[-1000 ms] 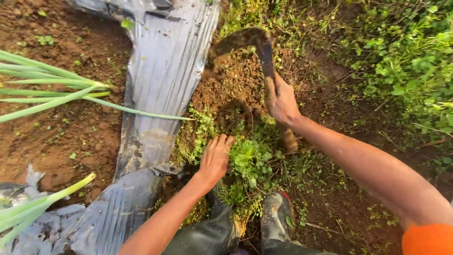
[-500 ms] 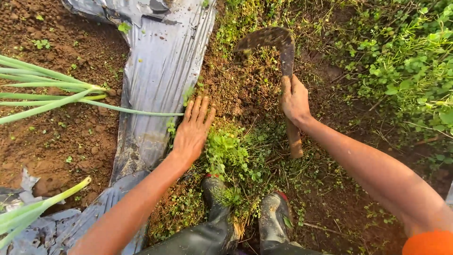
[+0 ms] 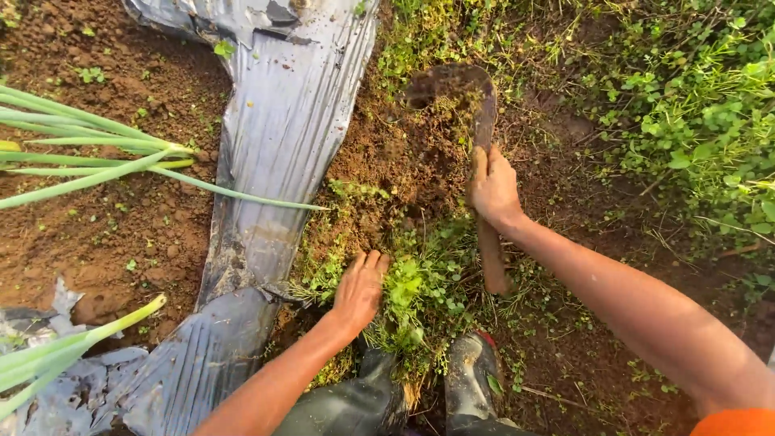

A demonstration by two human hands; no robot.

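Observation:
My right hand (image 3: 492, 190) grips the wooden handle of a curved hand hoe (image 3: 464, 89), whose rusty blade rests on loose brown soil ahead of me. My left hand (image 3: 359, 291) reaches down with fingers bent into a clump of small green weeds (image 3: 420, 295) at my feet; whether it grips them I cannot tell. My dark rubber boots (image 3: 472, 383) show at the bottom edge.
A crumpled silver plastic mulch sheet (image 3: 282, 137) runs along the left of the dug strip. Long green onion leaves (image 3: 97, 157) lie over bare soil at the left. Dense low weeds (image 3: 686, 105) cover the ground at the right.
My left hand drew back from the soil near the plastic sheet, down into the weed clump. The hoe and my right hand shifted slightly left, the blade now on the soil.

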